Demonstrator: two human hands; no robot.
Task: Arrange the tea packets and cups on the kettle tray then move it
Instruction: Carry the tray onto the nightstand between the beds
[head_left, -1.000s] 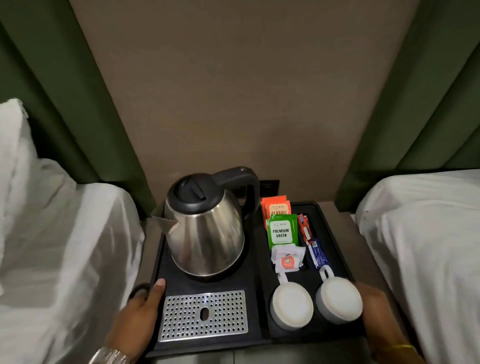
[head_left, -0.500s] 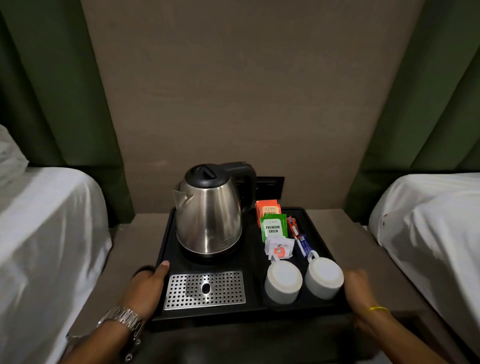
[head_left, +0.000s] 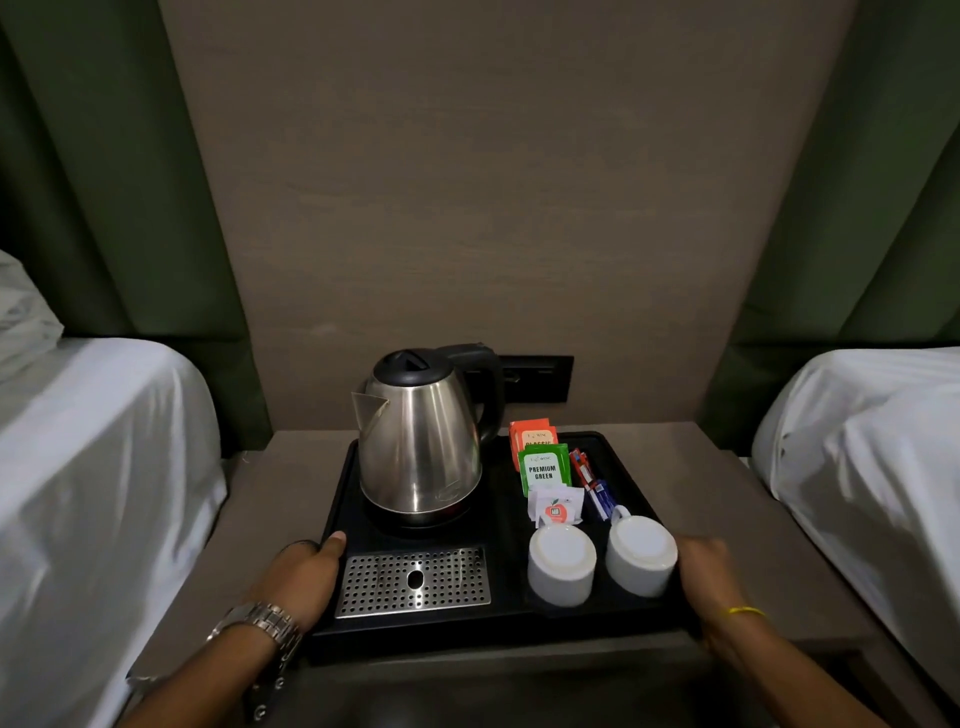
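Observation:
A black kettle tray rests on the bedside table. On it stand a steel kettle, a perforated drip grate, orange and green tea packets, a white sachet, red and blue stick sachets and two white cups turned upside down at the front right. My left hand grips the tray's left edge, thumb on the rim. My right hand holds the tray's right edge beside the right cup.
The grey-brown bedside table sits between two beds with white sheets, one on the left and one on the right. A black wall socket is behind the kettle. Green padded panels flank the wall.
The tray with kettle, packets and cups now appears farther away and lower in view, resting square on the table. Both hands keep their grip on its side edges.

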